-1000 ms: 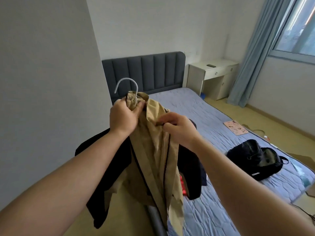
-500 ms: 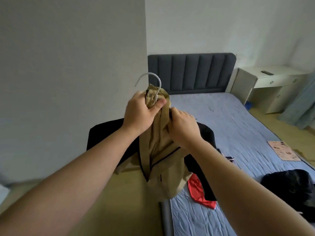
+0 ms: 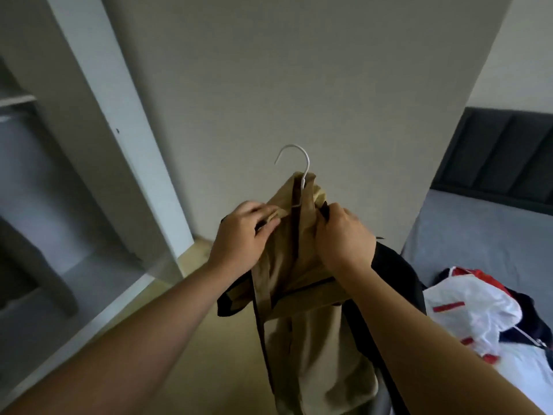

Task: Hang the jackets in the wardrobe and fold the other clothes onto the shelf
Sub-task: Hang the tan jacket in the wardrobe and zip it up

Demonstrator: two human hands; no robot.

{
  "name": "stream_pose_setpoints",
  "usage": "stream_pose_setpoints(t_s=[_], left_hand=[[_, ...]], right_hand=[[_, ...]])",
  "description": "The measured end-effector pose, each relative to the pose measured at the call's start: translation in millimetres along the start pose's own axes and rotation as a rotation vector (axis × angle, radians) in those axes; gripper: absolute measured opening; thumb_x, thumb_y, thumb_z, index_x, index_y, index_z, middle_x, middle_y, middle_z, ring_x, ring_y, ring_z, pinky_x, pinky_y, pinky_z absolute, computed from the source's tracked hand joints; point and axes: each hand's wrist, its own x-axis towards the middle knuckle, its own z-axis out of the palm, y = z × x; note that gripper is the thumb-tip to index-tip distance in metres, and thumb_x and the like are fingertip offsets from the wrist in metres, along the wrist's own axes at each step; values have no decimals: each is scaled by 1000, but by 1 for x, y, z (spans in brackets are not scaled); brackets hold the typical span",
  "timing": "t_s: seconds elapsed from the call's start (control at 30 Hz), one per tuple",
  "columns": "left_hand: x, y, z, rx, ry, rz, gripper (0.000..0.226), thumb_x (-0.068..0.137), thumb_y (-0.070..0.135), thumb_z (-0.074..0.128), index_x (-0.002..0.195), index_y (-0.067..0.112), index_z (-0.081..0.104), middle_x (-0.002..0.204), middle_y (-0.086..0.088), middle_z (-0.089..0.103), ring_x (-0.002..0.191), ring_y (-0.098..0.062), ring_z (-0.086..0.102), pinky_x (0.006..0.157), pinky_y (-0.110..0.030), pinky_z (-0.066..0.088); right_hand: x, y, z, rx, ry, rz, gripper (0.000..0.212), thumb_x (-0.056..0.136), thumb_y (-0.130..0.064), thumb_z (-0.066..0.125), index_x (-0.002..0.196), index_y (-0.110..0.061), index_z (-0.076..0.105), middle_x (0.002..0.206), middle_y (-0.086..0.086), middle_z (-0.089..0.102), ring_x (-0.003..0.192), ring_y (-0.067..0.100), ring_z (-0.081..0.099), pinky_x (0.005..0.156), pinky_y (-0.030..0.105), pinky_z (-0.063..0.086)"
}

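A tan jacket with a black outer side (image 3: 302, 295) hangs on a white hanger (image 3: 300, 163), held up in front of me. My left hand (image 3: 244, 239) grips the jacket's left shoulder near the collar. My right hand (image 3: 344, 238) pinches the right shoulder edge. The hanger's hook sticks up above the collar. The wardrobe (image 3: 74, 205) stands open at the left, with a grey interior and a white frame; its inside is blurred. A white and red garment (image 3: 472, 313) lies on the bed (image 3: 478, 235) at the right.
A plain wall panel (image 3: 284, 85) fills the middle, right behind the jacket. The dark padded headboard (image 3: 502, 157) is at the far right. Wooden floor (image 3: 215, 339) shows below my arms, between wardrobe and bed.
My view has swung left from the bed toward the wardrobe. My left hand moved from the hanger's neck down to the jacket's left shoulder; my right hand still holds the right side.
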Motion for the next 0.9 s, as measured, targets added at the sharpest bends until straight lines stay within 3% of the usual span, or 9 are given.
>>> stream_pose_setpoints(t_s=[0.1,0.23,0.33,0.53,0.6,0.8,0.9], left_hand=[[-28,-38,-20,-25,-57,-61,28,92,34,70,116,20,72,111,10,60,99,2,54,85,-6,38],[-38,-87,-55,-329,70,-537,17,84,48,73,95,38,63,94,18,63,87,2,60,67,-12,42],[-42,-136,-83,-461,50,-713,28,81,52,74,100,43,56,101,17,63,93,-5,62,69,-22,46],[-46,-237,-132,-584,58,-839,54,63,49,84,104,49,49,108,15,62,98,-9,63,71,-25,50],[-45,-268,-147,-609,34,-831,60,61,43,87,106,52,47,109,16,62,99,-8,63,72,-23,51],[-34,-354,-191,-570,64,-883,74,71,16,82,125,49,43,113,18,57,101,-7,55,70,-23,48],[-18,-396,-203,-582,148,-971,69,76,14,79,130,41,45,112,15,57,98,-8,54,68,-24,43]], right_hand=[[-10,-49,28,24,-12,-76,32,102,-51,27,86,-26,41,70,-14,35,63,14,44,53,29,29],[-21,-111,67,93,-42,-128,35,98,-55,21,86,-29,41,69,-16,37,58,1,35,48,23,19],[-21,-159,102,114,-89,-157,34,102,-56,27,87,-30,43,70,-15,41,59,1,40,49,23,25],[-10,-262,170,141,-150,-196,35,103,-55,31,87,-29,46,70,-15,43,59,2,41,49,22,26],[-4,-294,192,151,-169,-209,36,104,-54,31,89,-27,50,71,-14,44,60,3,43,51,24,34],[21,-380,246,194,-245,-240,38,105,-52,31,99,-24,55,80,-11,51,68,10,51,62,33,52],[39,-418,277,209,-271,-280,37,105,-52,31,99,-24,54,82,-10,52,68,9,49,61,30,45]])
